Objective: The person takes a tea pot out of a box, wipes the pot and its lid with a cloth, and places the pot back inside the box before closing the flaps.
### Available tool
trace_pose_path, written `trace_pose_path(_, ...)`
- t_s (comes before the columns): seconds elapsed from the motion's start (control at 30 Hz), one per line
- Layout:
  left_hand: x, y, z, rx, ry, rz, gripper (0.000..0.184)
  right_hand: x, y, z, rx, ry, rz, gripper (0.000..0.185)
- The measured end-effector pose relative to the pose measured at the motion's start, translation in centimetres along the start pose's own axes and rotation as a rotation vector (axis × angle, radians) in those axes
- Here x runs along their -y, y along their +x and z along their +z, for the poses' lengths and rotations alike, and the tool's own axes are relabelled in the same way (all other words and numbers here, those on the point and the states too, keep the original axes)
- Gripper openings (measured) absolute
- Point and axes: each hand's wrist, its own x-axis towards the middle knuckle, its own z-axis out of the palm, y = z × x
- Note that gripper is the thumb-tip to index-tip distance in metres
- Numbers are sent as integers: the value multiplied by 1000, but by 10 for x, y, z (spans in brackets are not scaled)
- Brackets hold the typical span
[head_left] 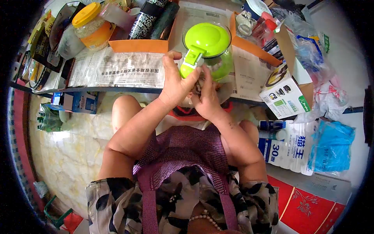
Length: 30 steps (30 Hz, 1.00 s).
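A clear jug (223, 64) with a bright green lid (207, 38) stands at the near edge of the newspaper-covered shelf. Its green and white handle (190, 64) points toward me. My left hand (176, 80) is closed around the handle from the left, its thumb and fingers on either side. From the right, my right hand (207, 95) presses its fingers against the handle's lower end, where thumb and fingers curl inward. What lies between the two palms is partly hidden.
Left of the jug stand an orange box (138, 46) with dark patterned cylinders and a yellow-lidded jar (91, 29). On the right are another orange box (255, 50), an open white carton (286, 91) and plastic bags. A large white bottle (294, 146) lies lower right.
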Motion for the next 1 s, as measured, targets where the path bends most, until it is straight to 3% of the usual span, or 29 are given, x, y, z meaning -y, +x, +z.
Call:
trace_pose_path(0.1,-2,2,3,-22,-200,-139,58,-3,-2,1,-21,76,-34,71)
trace_pose_path(0.2,-5,3,2,16,-185,-150,54,-4,-5,1,83,110,128,57)
trace_pose_path(0.3,-4,0,9,28,-191,-178,49,2,3,-5,102,912,453,47)
trace_pose_path(0.4,-12,0,7,53,24,56,41,16,10,-15,4,964,341,48)
trace_pose_path(0.63,-17,7,4,7,59,166,38,18,13,-16,-55,1127,243,59)
trace_pose_path(0.73,-23,8,2,-8,-5,155,35,15,14,-18,-36,1130,311,61)
trace_pose_path(0.93,-16,8,0,-4,-97,-68,41,15,8,-8,83,1170,535,57)
trace_pose_path(1.0,-13,9,-3,37,-147,-138,42,8,4,3,102,973,425,57)
